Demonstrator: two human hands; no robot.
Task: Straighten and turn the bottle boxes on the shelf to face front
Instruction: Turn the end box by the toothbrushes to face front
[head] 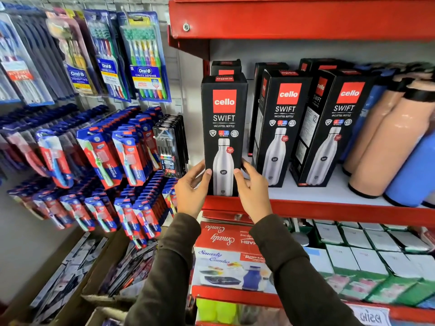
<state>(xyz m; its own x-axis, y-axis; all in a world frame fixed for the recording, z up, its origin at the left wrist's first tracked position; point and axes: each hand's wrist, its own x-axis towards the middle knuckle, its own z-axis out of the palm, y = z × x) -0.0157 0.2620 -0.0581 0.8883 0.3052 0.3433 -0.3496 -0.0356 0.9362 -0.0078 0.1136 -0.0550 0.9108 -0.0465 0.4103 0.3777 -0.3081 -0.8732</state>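
Note:
Black bottle boxes with a red logo stand on a red-edged white shelf [329, 194]. The leftmost box [223, 128] stands upright at the shelf's front edge, its printed front facing me. My left hand [191, 188] grips its lower left side and my right hand [253, 187] grips its lower right side. Another box [226, 67] stands behind it. To the right, a second box [280, 128] and a third box [334, 128] stand turned at an angle, showing a side panel. More boxes sit behind them.
Loose peach bottles [381, 137] and blue bottles [414, 170] fill the shelf's right end. Toothbrush packs [141, 57] hang on a wall grid to the left. Below the shelf sit a lunch-box carton [230, 262] and several white-and-green boxes [376, 255]. A red shelf [294, 17] hangs overhead.

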